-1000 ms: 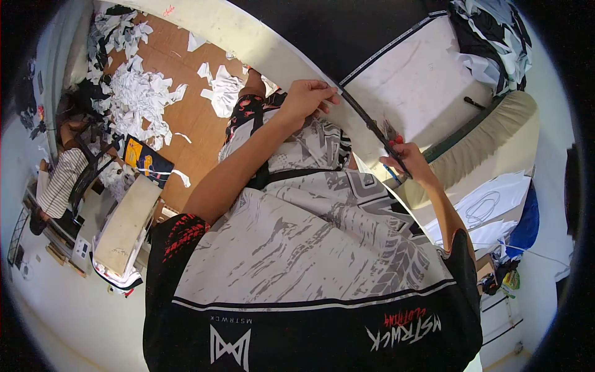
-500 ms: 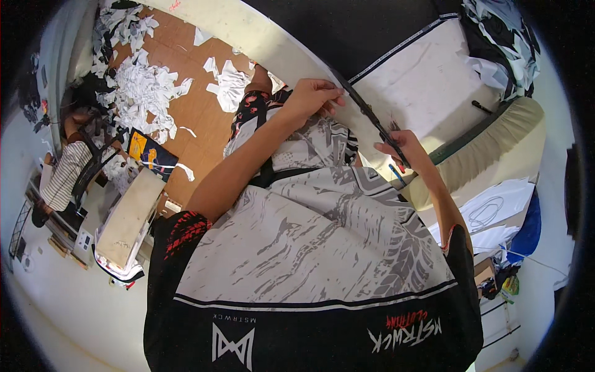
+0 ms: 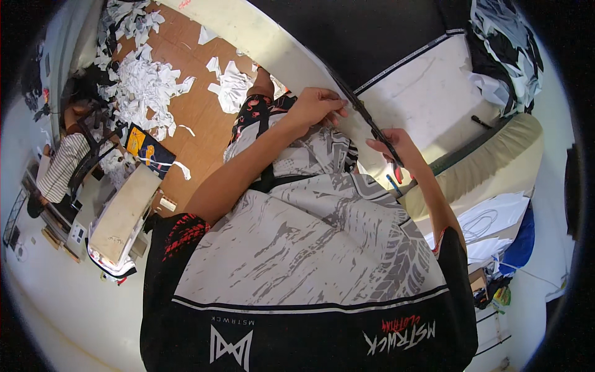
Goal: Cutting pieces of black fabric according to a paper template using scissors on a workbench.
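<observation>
Black fabric (image 3: 384,31) lies over the pale table (image 3: 427,80), with a patterned band along one side. Its narrow dark edge strip (image 3: 365,116) runs down along the table's near edge. My right hand (image 3: 400,147) is closed around the lower end of this strip. A small red item (image 3: 398,173) shows just under that hand; its kind cannot be made out. Beside the strip's upper part, my left hand (image 3: 319,106) has its fingers drawn together in a pinch. Whatever lies between those fingertips is hidden.
A blue pen-like stick (image 3: 393,185) is below my right hand. A dark marker-like object (image 3: 481,122) lies on the table, near piled fabric (image 3: 511,56). White scraps (image 3: 145,87) cover the floor at left. Another person (image 3: 65,158) sits at far left.
My right hand has moved slightly down and left with the strip's end. More of the red item shows under it. The left hand has shifted slightly right and down.
</observation>
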Motion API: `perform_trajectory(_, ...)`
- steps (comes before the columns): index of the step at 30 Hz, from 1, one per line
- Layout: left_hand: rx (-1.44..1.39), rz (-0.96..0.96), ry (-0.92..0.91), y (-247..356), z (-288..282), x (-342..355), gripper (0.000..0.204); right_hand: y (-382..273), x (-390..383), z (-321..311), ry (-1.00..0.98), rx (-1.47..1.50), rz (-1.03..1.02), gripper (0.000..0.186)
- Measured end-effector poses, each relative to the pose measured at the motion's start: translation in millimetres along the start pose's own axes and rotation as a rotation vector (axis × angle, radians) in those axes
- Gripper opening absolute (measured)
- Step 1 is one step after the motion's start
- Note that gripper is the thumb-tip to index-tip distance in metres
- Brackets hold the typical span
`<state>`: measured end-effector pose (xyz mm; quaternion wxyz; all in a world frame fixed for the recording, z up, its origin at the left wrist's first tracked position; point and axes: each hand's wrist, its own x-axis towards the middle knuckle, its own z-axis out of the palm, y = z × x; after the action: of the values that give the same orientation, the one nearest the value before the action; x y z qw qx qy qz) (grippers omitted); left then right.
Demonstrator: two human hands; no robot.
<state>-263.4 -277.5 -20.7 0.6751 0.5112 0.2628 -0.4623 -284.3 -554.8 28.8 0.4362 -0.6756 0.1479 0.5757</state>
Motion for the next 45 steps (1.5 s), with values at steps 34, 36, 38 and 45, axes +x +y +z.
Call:
perform_trajectory(34, -0.02, 0.012, 0.019, -5.1, 8.0, -6.7, 0.023, -63.7, 30.2, 12.1, 0.04, 0.021, -0.048, 0.051)
perform_trajectory(36, -0.015, 0.051, 0.022, -6.1, 0.7, -12.7, 0.023, -59.6, 27.5, 11.6, 0.046, 0.011, -0.053, 0.051)
perform_trajectory(38, 0.207, 0.118, 0.056, -9.5, -23.4, -24.9, 0.025, -47.6, 26.5, 14.0, 0.039, 0.017, -0.054, 0.043)
perform_trajectory(45, 0.911, 0.192, 0.305, 25.9, -92.3, -78.3, 0.03, -25.4, 10.2, 15.6, 0.011, 0.169, -0.06, 0.041)
